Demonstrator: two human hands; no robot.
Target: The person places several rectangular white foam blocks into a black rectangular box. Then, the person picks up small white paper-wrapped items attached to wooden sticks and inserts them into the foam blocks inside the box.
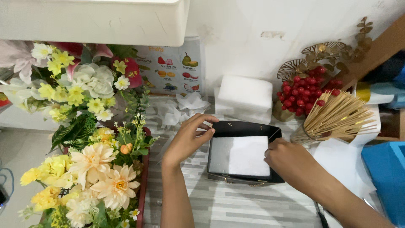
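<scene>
I see the black box [244, 128] lying flat on the counter [236, 207] between my two hands, with a white foam slab [240, 155] sitting inside it. My left hand [188, 139] is at the box's left wall, fingers curled over the upper left corner and pinching that edge. My right hand [283, 159] is at the right side, knuckles toward me, fingertips pressed where the foam meets the right wall; its fingers are bent and closed against the edge, though I cannot tell whether they grip the foam or the box.

The box is shallow, rectangular, matte black with thin walls and small gold marks on the rim. The foam is pale, grainy and square-cut, filling most of the floor of the box. The counter has a grey striped wood-grain look.

Both forearms come in from the bottom of the view, the left nearly straight up, the right slanting in from the lower right corner.

Behind the box stands a thicker white foam block [244, 98], with crumpled white paper [181, 109] just left of it. A bundle of wooden sticks [337, 116] fans out to the right, near red berries [308, 93] with gold leaves. A mass of artificial flowers [84, 139], yellow, cream and white, fills the left side.
</scene>
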